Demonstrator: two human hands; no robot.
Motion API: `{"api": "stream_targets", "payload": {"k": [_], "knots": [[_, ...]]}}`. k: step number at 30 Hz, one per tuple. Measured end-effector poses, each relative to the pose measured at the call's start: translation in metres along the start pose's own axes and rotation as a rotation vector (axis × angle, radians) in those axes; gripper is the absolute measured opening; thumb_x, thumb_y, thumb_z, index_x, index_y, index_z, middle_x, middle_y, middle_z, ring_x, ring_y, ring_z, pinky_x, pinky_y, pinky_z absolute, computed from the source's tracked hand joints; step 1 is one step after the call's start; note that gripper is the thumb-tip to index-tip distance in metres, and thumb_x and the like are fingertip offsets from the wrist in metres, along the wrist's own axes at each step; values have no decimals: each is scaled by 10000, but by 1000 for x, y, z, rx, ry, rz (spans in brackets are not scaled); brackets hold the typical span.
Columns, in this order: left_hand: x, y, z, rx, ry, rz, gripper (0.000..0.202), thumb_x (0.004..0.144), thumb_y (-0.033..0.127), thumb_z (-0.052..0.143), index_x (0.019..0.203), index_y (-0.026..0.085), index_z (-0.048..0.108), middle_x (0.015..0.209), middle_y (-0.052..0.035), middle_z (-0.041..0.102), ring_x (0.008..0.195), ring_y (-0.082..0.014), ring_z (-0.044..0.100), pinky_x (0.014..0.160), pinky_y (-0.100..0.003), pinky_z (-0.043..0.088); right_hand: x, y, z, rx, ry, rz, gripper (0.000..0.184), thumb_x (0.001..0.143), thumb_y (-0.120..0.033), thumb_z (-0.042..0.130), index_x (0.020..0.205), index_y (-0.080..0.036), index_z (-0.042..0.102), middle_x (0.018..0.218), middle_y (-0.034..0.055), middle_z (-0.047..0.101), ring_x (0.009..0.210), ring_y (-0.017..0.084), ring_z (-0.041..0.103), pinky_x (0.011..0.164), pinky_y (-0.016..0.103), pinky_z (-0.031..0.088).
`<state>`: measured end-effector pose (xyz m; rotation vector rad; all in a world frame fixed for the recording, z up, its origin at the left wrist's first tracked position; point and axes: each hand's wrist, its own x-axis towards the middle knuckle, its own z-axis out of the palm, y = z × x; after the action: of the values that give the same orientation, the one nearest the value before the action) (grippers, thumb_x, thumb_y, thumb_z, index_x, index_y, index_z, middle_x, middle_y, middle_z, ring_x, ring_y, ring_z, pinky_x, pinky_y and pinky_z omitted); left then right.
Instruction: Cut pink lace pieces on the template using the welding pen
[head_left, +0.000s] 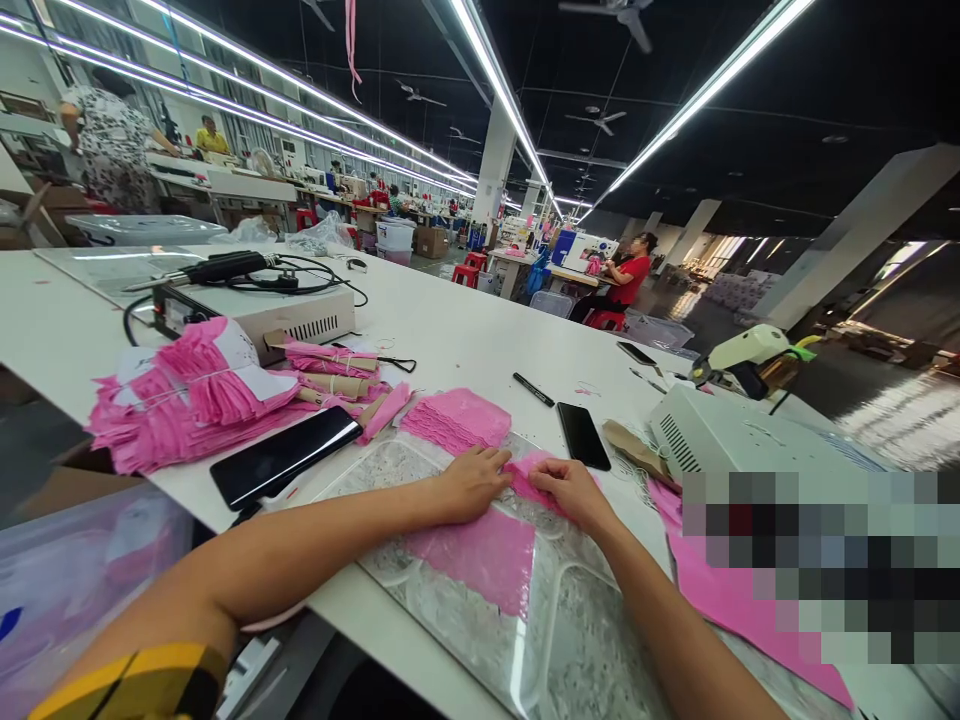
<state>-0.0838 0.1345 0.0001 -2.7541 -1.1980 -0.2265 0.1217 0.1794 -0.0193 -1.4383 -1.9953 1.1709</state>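
The right hand point(574, 490) was closed in a pinch, thumb and bent fingers on a small pink piece point(529, 468). The left hand point(472, 487) lay palm down beside it, fingers loosely bent at the piece's edge; its thumb was hidden, so whether it gripped anything could not be told. The piece lay between the two hands, over a grey mottled board point(600, 640). Such thin-looking material seemed to call for a light pinch near the edge, with the left fingers pressing flat so that nothing creased or dragged the pink sheet point(487, 560) under the left wrist.

Just beyond the hands sat a pink stack point(459, 415), its layered edges facing the person. On the white table point(450, 310) around it were a black phone point(583, 437), a marker point(533, 389), a larger dark device point(289, 458) and tied pink bundles point(187, 390). Farther off, a person in red point(630, 280) sat at another workstation, and long strip lights point(504, 75) ran beneath a dark ceiling.
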Motion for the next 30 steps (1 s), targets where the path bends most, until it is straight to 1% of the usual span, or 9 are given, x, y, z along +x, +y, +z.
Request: {"api": "stream_targets", "payload": {"k": [2, 5, 8, 13, 16, 21, 26, 28, 30], "knots": [[2, -1, 1, -6, -6, -7, 271, 833, 69, 525, 1075, 137, 626, 1150, -147, 605, 980, -268, 604, 823, -392, 481, 0, 1, -1, 49, -8, 12, 290, 904, -393, 578, 1034, -136, 615, 959, 31, 643, 787, 128, 625, 682, 294, 546], [2, -1, 1, -18, 0, -16, 229, 813, 72, 552, 1017, 142, 630, 1109, -123, 617, 969, -255, 605, 828, -373, 479, -1, 2, -4, 112, -25, 25, 281, 903, -383, 582, 1038, -138, 613, 966, 34, 642, 793, 128, 624, 689, 297, 546], [2, -1, 2, -28, 26, -40, 232, 820, 74, 554, 1029, 152, 617, 1144, -116, 608, 986, -240, 601, 838, -353, 479, -1, 2, -5, 170, -42, 33, 284, 899, -374, 589, 1058, -139, 611, 999, 41, 641, 825, 138, 627, 712, 311, 550], [3, -1, 3, -35, 74, -54, 325, 857, 59, 492, 1152, 161, 582, 1269, -136, 554, 1076, -247, 575, 871, -368, 479, 2, 1, -3, 265, -24, 54, 335, 898, -381, 588, 1140, -150, 591, 1115, 63, 624, 935, 176, 628, 787, 362, 554], [4, -1, 5, -33, 59, -39, 329, 837, 60, 521, 1134, 172, 605, 1304, -140, 535, 1098, -263, 569, 871, -380, 474, 4, 1, -3, 319, 6, 82, 357, 898, -381, 587, 1177, -158, 578, 1170, 75, 608, 994, 194, 619, 835, 396, 545], [8, -1, 4, -24, -8, -45, 272, 785, 47, 557, 1015, 156, 651, 1178, -137, 597, 1011, -263, 595, 841, -393, 475, 3, 4, -10, 449, 108, 113, 376, 904, -382, 578, 1211, -167, 558, 1209, 87, 592, 1031, 201, 610, 866, 420, 536], [13, -1, -6, -38, -58, -64, 205, 745, 34, 578, 890, 145, 672, 1122, -137, 614, 991, -263, 600, 825, -396, 483, -6, 8, -31, 602, 273, 100, 375, 905, -383, 576, 1210, -167, 558, 1200, 86, 594, 1019, 197, 613, 855, 413, 540], [17, 5, -13, -52, -62, -82, 153, 786, 77, 578, 889, 134, 677, 1107, -145, 619, 987, -273, 604, 823, -408, 488, -14, 8, -40, 654, 354, 77, 353, 909, -379, 573, 1187, -162, 567, 1158, 78, 608, 973, 181, 622, 820, 387, 549], [24, 17, -19, -73, -52, -108, 154, 864, 218, 579, 928, 123, 682, 1084, -151, 626, 995, -289, 603, 837, -423, 489, -23, 7, -45, 695, 436, 45, 297, 908, -370, 578, 1103, -146, 594, 1036, 53, 638, 859, 144, 632, 742, 332, 557]]}}
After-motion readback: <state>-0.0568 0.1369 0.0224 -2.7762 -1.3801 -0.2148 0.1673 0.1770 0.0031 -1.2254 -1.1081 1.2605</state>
